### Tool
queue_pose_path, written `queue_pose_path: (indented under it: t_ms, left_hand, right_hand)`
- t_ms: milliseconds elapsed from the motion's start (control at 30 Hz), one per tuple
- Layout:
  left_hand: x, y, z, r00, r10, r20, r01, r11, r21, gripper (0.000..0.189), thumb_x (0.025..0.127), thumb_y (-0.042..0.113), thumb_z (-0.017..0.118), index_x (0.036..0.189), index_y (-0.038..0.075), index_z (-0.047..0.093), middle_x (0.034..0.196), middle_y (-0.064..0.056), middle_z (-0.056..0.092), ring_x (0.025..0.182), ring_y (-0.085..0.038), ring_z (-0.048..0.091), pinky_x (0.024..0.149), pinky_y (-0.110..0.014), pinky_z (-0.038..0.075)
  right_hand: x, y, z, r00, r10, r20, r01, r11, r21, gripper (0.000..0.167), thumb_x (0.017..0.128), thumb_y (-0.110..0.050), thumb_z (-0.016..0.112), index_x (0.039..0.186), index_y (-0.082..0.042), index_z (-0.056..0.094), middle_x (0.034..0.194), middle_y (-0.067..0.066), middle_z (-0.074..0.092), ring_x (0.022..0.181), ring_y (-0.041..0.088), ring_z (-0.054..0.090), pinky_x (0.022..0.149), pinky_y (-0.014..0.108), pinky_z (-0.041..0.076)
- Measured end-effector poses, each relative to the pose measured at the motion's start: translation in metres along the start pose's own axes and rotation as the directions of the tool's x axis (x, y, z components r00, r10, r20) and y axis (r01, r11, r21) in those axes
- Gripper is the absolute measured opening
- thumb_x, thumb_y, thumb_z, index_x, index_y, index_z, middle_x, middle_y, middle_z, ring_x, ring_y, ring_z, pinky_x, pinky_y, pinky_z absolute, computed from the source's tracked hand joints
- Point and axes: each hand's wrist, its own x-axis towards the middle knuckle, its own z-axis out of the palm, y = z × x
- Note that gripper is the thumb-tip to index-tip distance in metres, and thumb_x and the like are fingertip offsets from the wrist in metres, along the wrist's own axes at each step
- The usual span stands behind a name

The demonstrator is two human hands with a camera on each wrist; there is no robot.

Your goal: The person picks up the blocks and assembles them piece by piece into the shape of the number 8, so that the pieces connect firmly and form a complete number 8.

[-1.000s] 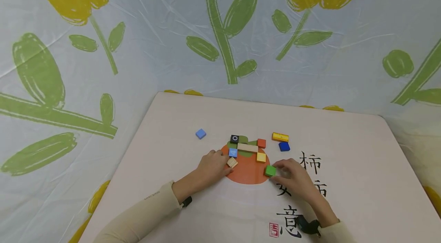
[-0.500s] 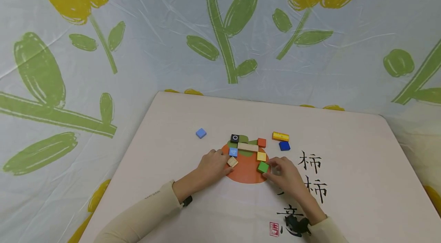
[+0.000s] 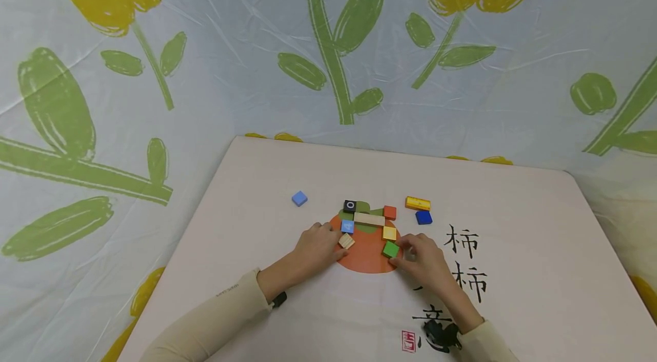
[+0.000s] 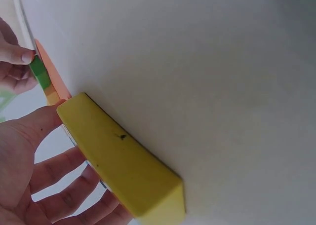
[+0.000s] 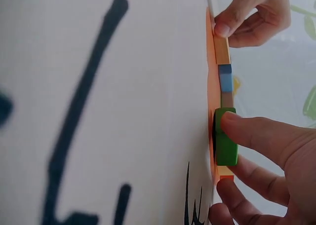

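My right hand [image 3: 425, 259] pinches a green block [image 3: 390, 249] between thumb and fingers, just below a yellow block [image 3: 389, 233], on the right side of the printed orange persimmon [image 3: 364, 256]. My left hand [image 3: 315, 248] holds a pale wooden block [image 3: 347, 241] at the persimmon's left side, thumb and index finger at its edges. Above that block lies a blue block marked 4 [image 3: 347, 226]. In the left wrist view a yellow-faced block [image 4: 118, 151] looms close before the left fingers; whether it is the wooden one I cannot tell.
Across the persimmon's top lie a black block [image 3: 349, 206], a long wooden plank [image 3: 369, 219] and a red block [image 3: 390, 212]. Farther out on the table [image 3: 539, 271] are a light blue block [image 3: 299, 198], a yellow bar [image 3: 418, 203] and a dark blue block [image 3: 424, 218].
My right hand has slid the green block left and slightly away from me, from the persimmon's right edge to beneath the yellow block. The left hand has stayed in place.
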Motion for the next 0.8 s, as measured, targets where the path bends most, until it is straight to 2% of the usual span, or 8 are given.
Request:
queue_pose_path:
  t_ms: [500, 800]
  left_hand:
    - [-0.0004, 0.0009, -0.0025, 1.000, -0.006, -0.010, 0.006, 1.000, -0.004, 0.036, 0.089, 0.048, 0.074, 0.095, 0.012, 0.073, 0.080, -0.001, 0.057, 0.069, -0.017, 0.051, 0.053, -0.029, 0.046]
    - [0.0005, 0.0005, -0.0006, 1.000, 0.003, -0.003, -0.003, 1.000, 0.010, 0.040, 0.090, 0.049, 0.072, 0.102, 0.012, 0.074, 0.086, -0.003, 0.061, 0.073, -0.018, 0.054, 0.055, -0.029, 0.049]
  right_hand:
    - [0.0038, -0.0042, 0.0032, 0.999, 0.034, 0.011, -0.033, 0.996, -0.088, 0.033, 0.079, -0.029, 0.087, 0.100, -0.011, 0.069, 0.090, 0.003, 0.057, 0.085, 0.022, 0.049, 0.070, 0.036, 0.041]
    - [0.0058, -0.0045, 0.0035, 0.999, 0.044, 0.014, -0.042, 0.994, -0.105, 0.035, 0.078, -0.030, 0.087, 0.098, -0.010, 0.067, 0.087, 0.003, 0.055, 0.081, 0.021, 0.047, 0.068, 0.036, 0.037]
